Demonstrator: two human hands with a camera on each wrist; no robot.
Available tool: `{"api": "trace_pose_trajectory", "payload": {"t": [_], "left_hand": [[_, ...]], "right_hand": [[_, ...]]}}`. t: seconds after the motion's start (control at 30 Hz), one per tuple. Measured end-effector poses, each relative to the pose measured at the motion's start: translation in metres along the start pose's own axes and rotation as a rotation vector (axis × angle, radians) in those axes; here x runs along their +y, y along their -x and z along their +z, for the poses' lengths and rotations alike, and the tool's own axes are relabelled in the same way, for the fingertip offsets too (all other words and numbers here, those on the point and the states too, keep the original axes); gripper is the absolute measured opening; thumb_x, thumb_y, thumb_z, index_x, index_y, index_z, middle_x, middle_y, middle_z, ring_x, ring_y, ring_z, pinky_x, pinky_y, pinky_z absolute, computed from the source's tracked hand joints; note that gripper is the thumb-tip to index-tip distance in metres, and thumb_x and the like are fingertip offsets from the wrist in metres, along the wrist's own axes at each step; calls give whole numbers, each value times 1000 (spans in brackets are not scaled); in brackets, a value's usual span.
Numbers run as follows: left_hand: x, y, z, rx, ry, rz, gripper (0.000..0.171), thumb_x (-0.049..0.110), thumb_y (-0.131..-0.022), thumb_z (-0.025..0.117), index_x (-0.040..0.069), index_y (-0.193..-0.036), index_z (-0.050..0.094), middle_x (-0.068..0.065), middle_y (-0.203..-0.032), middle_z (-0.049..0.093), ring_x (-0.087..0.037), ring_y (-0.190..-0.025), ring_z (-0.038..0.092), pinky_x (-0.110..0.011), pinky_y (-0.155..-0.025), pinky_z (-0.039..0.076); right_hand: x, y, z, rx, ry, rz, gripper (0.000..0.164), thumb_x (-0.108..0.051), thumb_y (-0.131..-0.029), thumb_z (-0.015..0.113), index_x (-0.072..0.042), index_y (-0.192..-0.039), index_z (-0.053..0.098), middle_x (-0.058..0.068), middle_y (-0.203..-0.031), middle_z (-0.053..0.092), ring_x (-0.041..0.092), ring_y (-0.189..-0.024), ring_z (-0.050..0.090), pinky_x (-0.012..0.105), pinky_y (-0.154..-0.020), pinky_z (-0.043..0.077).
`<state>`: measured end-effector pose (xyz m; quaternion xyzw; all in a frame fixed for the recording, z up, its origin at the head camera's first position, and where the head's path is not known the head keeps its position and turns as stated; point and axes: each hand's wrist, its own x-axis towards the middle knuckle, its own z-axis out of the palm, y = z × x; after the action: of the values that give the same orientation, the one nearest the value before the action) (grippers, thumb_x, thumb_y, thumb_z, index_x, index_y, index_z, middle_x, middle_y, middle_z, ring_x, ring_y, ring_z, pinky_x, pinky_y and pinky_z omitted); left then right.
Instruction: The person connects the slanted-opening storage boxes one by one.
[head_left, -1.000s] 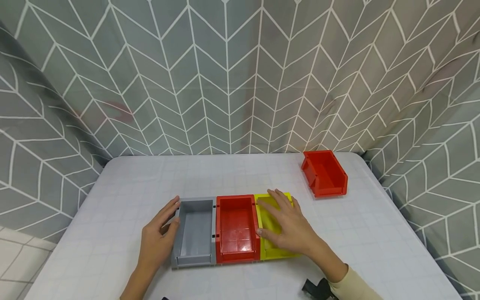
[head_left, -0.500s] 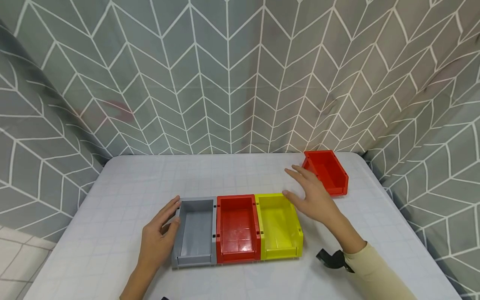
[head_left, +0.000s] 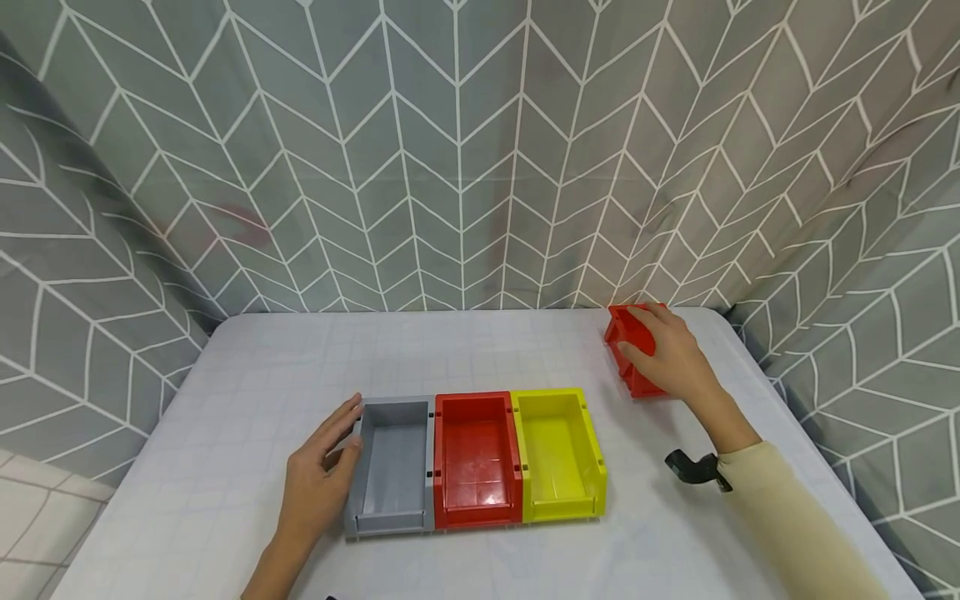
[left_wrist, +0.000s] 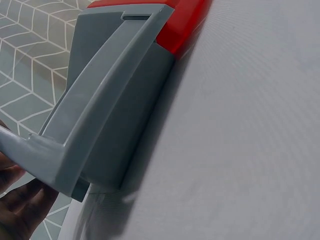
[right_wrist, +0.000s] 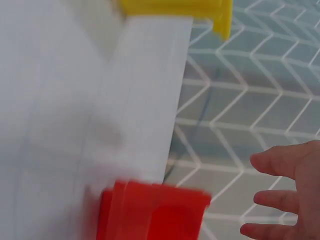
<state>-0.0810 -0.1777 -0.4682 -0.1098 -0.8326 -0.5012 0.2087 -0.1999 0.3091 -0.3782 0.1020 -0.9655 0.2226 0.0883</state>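
Observation:
A grey bin (head_left: 390, 523), a red bin (head_left: 477, 518) and a yellow bin (head_left: 564, 508) stand side by side in a row on the white table. My left hand (head_left: 318, 479) rests against the grey bin's left wall, fingertips near its far end. In the left wrist view, fingers (left_wrist: 30, 207) lie at the outside of the grey bin's wall (left_wrist: 110, 105). At the back right, my right hand (head_left: 675, 358) is over a second red bin (head_left: 643, 388), its fingers extended and partly covering it. The right wrist view shows those fingers (right_wrist: 277, 201) spread apart, beside the second red bin's wall (right_wrist: 130, 210).
The white table (head_left: 300, 358) ends at a patterned grey curtain (head_left: 487, 167) behind and on both sides. A black curved piece (head_left: 697, 468) sticks out by the right sleeve (head_left: 795, 517). White floor tiles (head_left: 30, 517) show at lower left.
My right hand has left the yellow bin and moved back and right to reach over the second red bin. The left hand and the row of bins have stayed in place.

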Motion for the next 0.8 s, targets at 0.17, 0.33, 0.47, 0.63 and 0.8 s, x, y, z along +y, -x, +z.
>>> {"api": "trace_pose_trajectory", "payload": {"t": [0.17,0.33,0.47,0.63,0.8], "left_hand": [[1,0,0,2,-3,6,43,-2,-102,61,5,-145,61,-1,-153,54,-26,-132,57,-16,-89,53],[0,0,0,2,-8,15,42,-1,-102,61,3,-144,61,-2,-153,54,-22,-133,57,-15,-88,53],[0,0,0,-1,-4,28,43,-2,-102,61,2,-145,61,-3,-153,53,-21,-133,56,-16,-89,53],[0,0,0,-1,9,31,43,-3,-102,61,1,-144,60,-4,-153,54,-23,-133,56,-16,-89,53],[0,0,-1,-1,7,36,43,-3,-102,61,0,-144,60,-7,-153,53,-22,-133,56,-16,-89,53]], "right_hand": [[20,-7,1,-23,22,81,68,-21,-97,71,3,-153,43,33,-158,31,56,-136,34,73,-90,50],[36,-14,0,-42,33,134,72,-24,-97,70,3,-155,38,37,-157,27,60,-135,32,76,-89,48],[50,-19,1,-47,27,179,78,-22,-97,68,8,-157,28,40,-154,28,61,-134,33,76,-92,46],[68,-19,3,-82,10,281,79,-21,-99,61,17,-155,20,45,-143,40,61,-125,45,74,-93,47],[85,-12,6,-97,-57,346,64,-16,-100,53,22,-147,31,45,-133,49,58,-113,54,69,-92,52]]}}
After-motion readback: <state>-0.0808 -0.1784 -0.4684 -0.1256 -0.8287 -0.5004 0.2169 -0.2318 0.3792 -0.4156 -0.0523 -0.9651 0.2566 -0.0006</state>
